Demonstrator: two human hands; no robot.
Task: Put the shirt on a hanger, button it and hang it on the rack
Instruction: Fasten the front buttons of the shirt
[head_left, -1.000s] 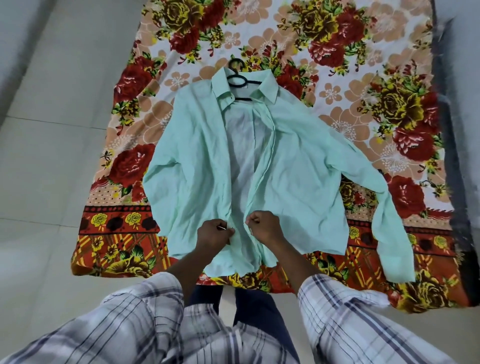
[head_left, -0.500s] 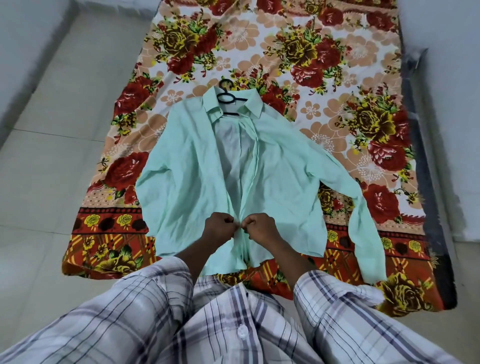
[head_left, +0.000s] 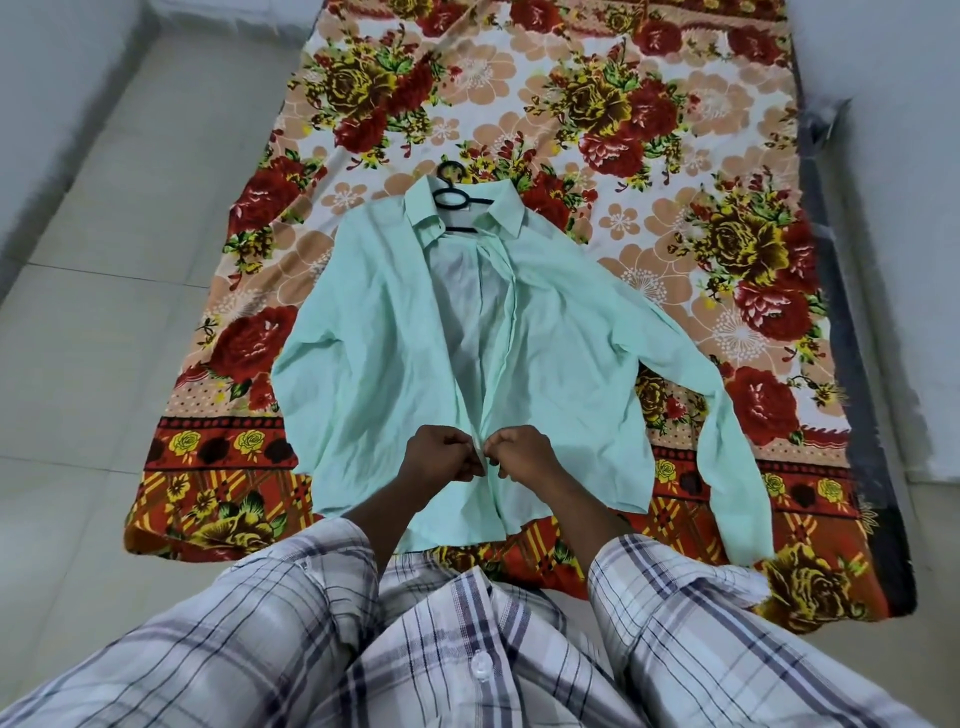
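Note:
A mint-green shirt (head_left: 571, 364) lies face up on a flowered bed sheet, its front open from the collar down to my hands. A black hanger (head_left: 454, 197) sits inside the collar, with its hook poking out above. My left hand (head_left: 441, 460) pinches the left front edge low on the shirt. My right hand (head_left: 522, 457) pinches the right front edge, and the two hands touch at the placket. The button between my fingers is hidden. One sleeve stretches out to the right; the other is folded at the left.
The flowered sheet (head_left: 649, 130) covers a low mattress with a dark edge (head_left: 852, 364) on the right. Pale floor tiles (head_left: 104, 312) lie to the left, and light walls rise at the left and right. My checked sleeves fill the foreground.
My hands have come together, drawing the two lower front edges of the shirt closed. The view has shifted so more of the sheet shows above the shirt.

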